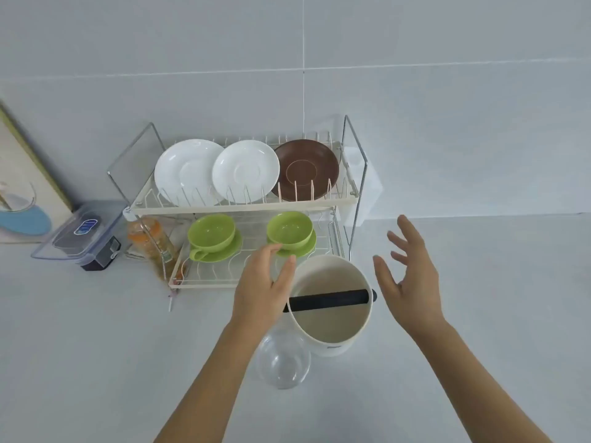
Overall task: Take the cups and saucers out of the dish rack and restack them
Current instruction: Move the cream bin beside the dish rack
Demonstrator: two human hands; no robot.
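Now | both hands (262, 282) (407, 276) open | dish rack (243, 206) front edge near.

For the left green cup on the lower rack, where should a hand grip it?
By its handle, from the front-left: the left cup sits upright on its saucer, handle pointing toward the person at lower left, clear of the wires. The left hand is nearer.

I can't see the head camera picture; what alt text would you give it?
Two open, empty hands, left hand and right hand, reach toward a two-tier dish rack holding three upright saucers above and two green cups on saucers below. A white canister with a black bar stands between the hands.
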